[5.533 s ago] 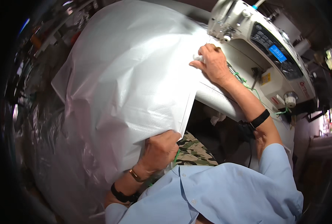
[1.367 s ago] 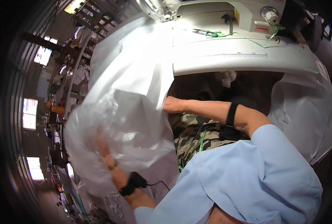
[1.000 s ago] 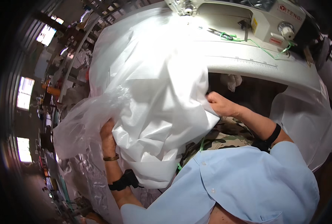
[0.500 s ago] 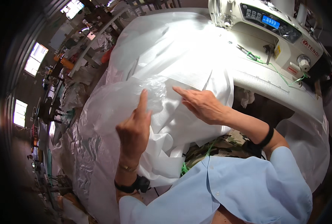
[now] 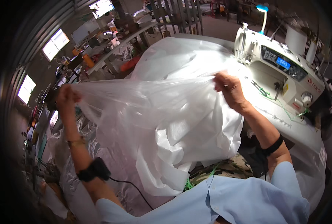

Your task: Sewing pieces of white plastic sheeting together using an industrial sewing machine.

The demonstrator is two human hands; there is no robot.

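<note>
A thin, see-through plastic sheet [image 5: 136, 93] is stretched taut between my two hands, its upper edge raised. At the far left end my left hand [image 5: 67, 99] is closed on it, somewhat blurred. My right hand [image 5: 228, 89] pinches the other end, close to the sewing machine. Beneath and nearer to me, white woven fabric [image 5: 188, 138] lies in loose folds across the table and down toward my lap. A folded strip of it [image 5: 164, 145] stands up near the middle.
The white sewing machine [image 5: 281, 59] with a lit screen stands at the right. Green-handled thread snips [image 5: 261, 89] lie on its bed, beside green thread. Thread cones [image 5: 296, 39] rise behind it. Crinkled plastic [image 5: 72, 149] hangs at the left; a cluttered bench [image 5: 113, 52] stands beyond.
My hands have moved apart, the left one outward and the right one up and right. Both have closed on the plastic sheet and pulled it taut. The view has tilted upward.
</note>
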